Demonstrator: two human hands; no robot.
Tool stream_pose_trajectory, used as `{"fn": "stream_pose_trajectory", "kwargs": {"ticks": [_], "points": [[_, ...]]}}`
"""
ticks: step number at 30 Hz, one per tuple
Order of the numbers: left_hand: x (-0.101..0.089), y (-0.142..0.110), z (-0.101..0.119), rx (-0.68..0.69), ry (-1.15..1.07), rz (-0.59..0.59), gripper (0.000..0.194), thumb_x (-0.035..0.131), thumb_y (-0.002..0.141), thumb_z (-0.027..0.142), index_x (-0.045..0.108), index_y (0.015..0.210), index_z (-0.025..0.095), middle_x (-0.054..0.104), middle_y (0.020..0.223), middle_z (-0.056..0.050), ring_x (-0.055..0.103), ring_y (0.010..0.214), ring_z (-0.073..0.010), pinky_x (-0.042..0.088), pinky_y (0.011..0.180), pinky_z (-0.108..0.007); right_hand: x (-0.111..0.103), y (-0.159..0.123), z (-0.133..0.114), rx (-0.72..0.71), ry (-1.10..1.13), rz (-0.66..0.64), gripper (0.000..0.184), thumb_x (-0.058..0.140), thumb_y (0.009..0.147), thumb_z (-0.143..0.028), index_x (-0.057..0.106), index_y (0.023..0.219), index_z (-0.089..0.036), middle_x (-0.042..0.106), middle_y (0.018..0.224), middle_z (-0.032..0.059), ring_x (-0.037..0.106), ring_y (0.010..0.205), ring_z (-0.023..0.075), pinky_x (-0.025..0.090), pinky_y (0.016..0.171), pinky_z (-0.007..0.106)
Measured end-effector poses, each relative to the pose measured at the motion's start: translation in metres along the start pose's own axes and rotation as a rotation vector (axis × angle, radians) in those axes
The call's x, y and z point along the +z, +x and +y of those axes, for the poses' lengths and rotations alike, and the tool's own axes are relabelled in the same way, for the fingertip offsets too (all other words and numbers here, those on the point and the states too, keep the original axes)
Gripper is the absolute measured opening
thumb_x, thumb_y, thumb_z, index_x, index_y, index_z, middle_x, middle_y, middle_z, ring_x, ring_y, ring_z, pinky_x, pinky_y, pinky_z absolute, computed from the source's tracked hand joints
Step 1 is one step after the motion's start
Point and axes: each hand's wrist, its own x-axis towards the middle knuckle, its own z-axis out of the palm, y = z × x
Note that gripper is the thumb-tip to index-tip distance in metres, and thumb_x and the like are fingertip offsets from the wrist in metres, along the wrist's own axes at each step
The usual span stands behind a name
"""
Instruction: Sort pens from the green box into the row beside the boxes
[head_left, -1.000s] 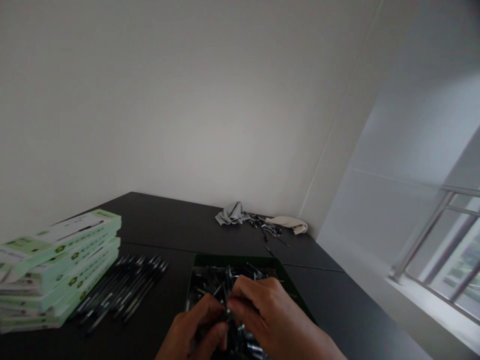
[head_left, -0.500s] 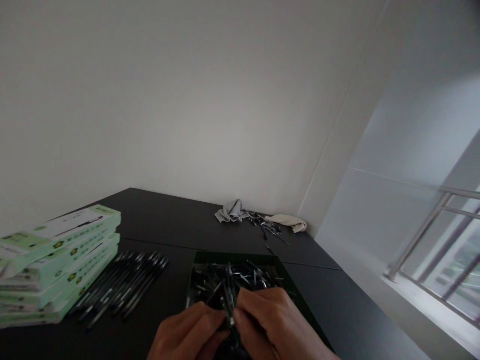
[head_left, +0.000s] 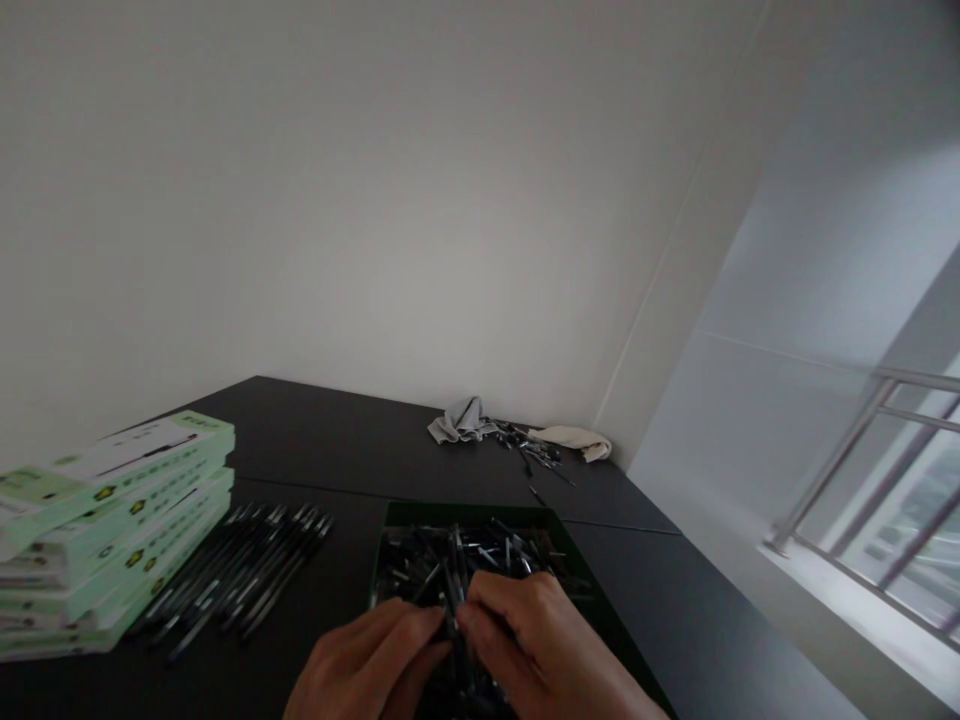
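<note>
A: Start in close. What do you have?

B: My left hand (head_left: 367, 655) and right hand (head_left: 540, 640), fingertips pinched in on a slim dark pen (head_left: 452, 600) between the 2 of them. It stands over the tray (head_left: 469, 512), near the bottom of my view. The fingers hide its lower end, so I can't make out where it stops.

A: And the tray?

B: Dark green, filled with a jumble of pen parts (head_left: 427, 560). My hands cover much of the near half, and the bottom edge cuts off the rest. It's too dim to tell 1 part from another.

A: To the left?

B: A row of dark pens (head_left: 240, 565) lying side by side on the black table (head_left: 337, 430), just beside a stack of pale green boxes (head_left: 127, 460). The left edge crops the stack.

A: Any writing?

B: The top box shows a printed pen, and the sides carry yellow marks and small lettering, all too blurred for me to read.

A: Farther out?

B: A grey cloth (head_left: 459, 420), a loose heap (head_left: 529, 447) of dark, thin pieces and a beige cloth (head_left: 574, 440), near the wall (head_left: 450, 200). Right, a metal railing (head_left: 832, 460), cropped.
</note>
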Motion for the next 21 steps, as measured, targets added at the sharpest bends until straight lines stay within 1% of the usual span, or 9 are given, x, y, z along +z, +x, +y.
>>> {"fn": "stream_pose_trajectory", "kwargs": {"ticks": [2,4,6,10,12,15,16,18,21], "points": [[-0.001,0.002,0.003,-0.027,-0.004,0.007,0.012,0.046,0.091,0.017,0.055,0.098,0.019,0.066,0.074,-0.001,0.066,0.065,-0.0114,0.053,0.063,-0.018,0.0,-0.001,0.0,-0.064,-0.041,0.031,0.021,0.035,0.092,-0.028,0.044,0.075,-0.019,0.051,0.065,-0.0006,0.041,0.054,0.0093,0.027,0.051,0.022],[-0.003,0.005,0.006,0.005,0.026,0.041,0.013,0.043,0.093,0.018,0.056,0.095,0.019,0.065,0.07,-0.001,0.067,0.062,-0.0111,0.054,0.062,-0.017,-0.001,-0.002,0.0,-0.09,-0.065,0.047,0.02,0.036,0.092,-0.026,0.043,0.074,-0.019,0.05,0.065,-0.0008,0.04,0.055,0.0093,0.026,0.052,0.023],[-0.004,0.006,0.008,0.095,0.092,0.089,0.016,0.041,0.094,0.018,0.056,0.095,0.018,0.066,0.066,-0.001,0.067,0.06,-0.0118,0.054,0.06,-0.017,-0.002,-0.002,0.001,-0.023,-0.006,0.019,0.024,0.037,0.091,-0.026,0.041,0.069,-0.019,0.045,0.06,-0.0026,0.037,0.053,0.0085,0.024,0.05,0.022],[-0.006,0.005,0.005,0.236,0.212,0.118,0.018,0.041,0.092,0.013,0.058,0.096,0.015,0.072,0.074,-0.006,0.069,0.064,-0.0137,0.055,0.061,-0.019,-0.004,0.001,0.002,0.14,0.238,-0.143,0.031,0.037,0.091,-0.027,0.038,0.062,-0.018,0.036,0.055,-0.0042,0.034,0.051,0.0075,0.024,0.047,0.02],[-0.008,0.006,0.004,0.146,0.162,0.088,0.015,0.043,0.092,0.016,0.058,0.096,0.017,0.072,0.077,-0.004,0.069,0.066,-0.0128,0.054,0.064,-0.017,-0.004,0.002,0.002,0.11,0.236,-0.122,0.029,0.036,0.092,-0.027,0.04,0.064,-0.017,0.038,0.056,-0.0042,0.035,0.052,0.0074,0.024,0.047,0.02],[-0.012,0.01,0.006,-0.119,-0.052,-0.022,0.009,0.047,0.092,0.021,0.056,0.091,0.023,0.068,0.073,0.004,0.067,0.063,-0.0079,0.051,0.06,-0.011,-0.005,0.002,0.0,-0.065,0.087,0.007,0.021,0.039,0.091,-0.026,0.043,0.072,-0.018,0.043,0.061,-0.0038,0.037,0.054,0.0072,0.024,0.051,0.021],[-0.013,0.011,0.007,-0.157,-0.102,-0.037,0.008,0.048,0.091,0.022,0.056,0.089,0.023,0.067,0.071,0.005,0.066,0.06,-0.0067,0.05,0.058,-0.01,-0.005,0.002,0.0,-0.107,0.07,0.009,0.02,0.041,0.09,-0.026,0.042,0.072,-0.018,0.043,0.06,-0.0041,0.036,0.053,0.0068,0.024,0.051,0.021],[-0.013,0.011,0.008,-0.132,-0.101,-0.025,0.008,0.048,0.091,0.021,0.055,0.092,0.024,0.067,0.072,0.005,0.066,0.062,-0.0067,0.05,0.058,-0.01,-0.008,0.003,-0.001,-0.11,0.113,-0.03,0.024,0.041,0.09,-0.026,0.04,0.067,-0.018,0.038,0.055,-0.0054,0.034,0.048,0.0058,0.023,0.047,0.02],[-0.011,0.004,0.004,0.023,0.049,0.073,0.013,0.049,0.089,0.016,0.056,0.099,0.021,0.072,0.08,-0.001,0.069,0.07,-0.0099,0.052,0.068,-0.013,-0.01,0.005,0.001,-0.016,0.273,-0.131,0.031,0.04,0.091,-0.029,0.037,0.062,-0.018,0.032,0.052,-0.006,0.03,0.046,0.0056,0.02,0.043,0.019]]}}
